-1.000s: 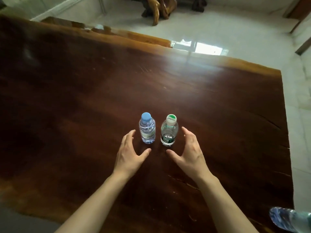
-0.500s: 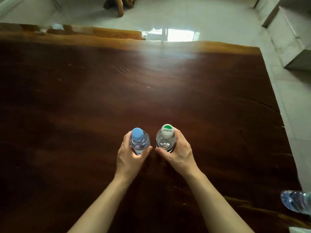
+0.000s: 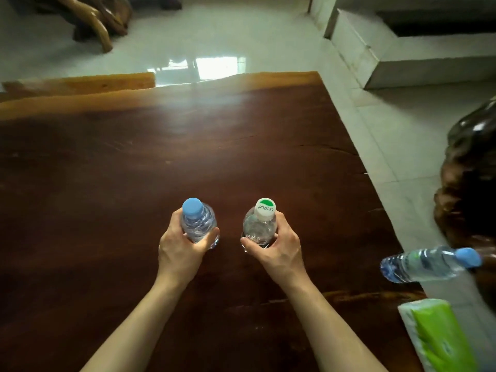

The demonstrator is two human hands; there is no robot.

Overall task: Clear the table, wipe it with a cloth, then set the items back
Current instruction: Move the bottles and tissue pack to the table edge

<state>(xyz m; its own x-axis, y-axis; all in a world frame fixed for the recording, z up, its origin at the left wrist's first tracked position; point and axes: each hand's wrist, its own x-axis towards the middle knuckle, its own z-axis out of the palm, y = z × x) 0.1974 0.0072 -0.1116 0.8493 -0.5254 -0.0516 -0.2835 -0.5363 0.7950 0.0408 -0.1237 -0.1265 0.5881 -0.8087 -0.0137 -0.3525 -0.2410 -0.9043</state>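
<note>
My left hand (image 3: 181, 251) is closed around a clear water bottle with a blue cap (image 3: 197, 222). A second clear bottle, with a white and green cap (image 3: 260, 224), is gripped in my right hand (image 3: 276, 247). Both bottles are upright and a hand's width apart, over the dark wooden table (image 3: 134, 170); whether they touch it I cannot tell. A third bottle with a blue cap (image 3: 426, 264) lies on its side at the table's right edge. A white and green packet (image 3: 440, 336) sits at the near right corner.
A dark carved wooden piece (image 3: 472, 189) stands on the floor to the right of the table. A light wood bench (image 3: 80, 83) lies along the far edge. Pale tiled floor, a stone step (image 3: 402, 60) and a root carving (image 3: 94, 17) lie beyond.
My open hands closed on the two bottles, which now stand farther apart than before. The view has swung right, bringing the lying bottle and packet into sight.
</note>
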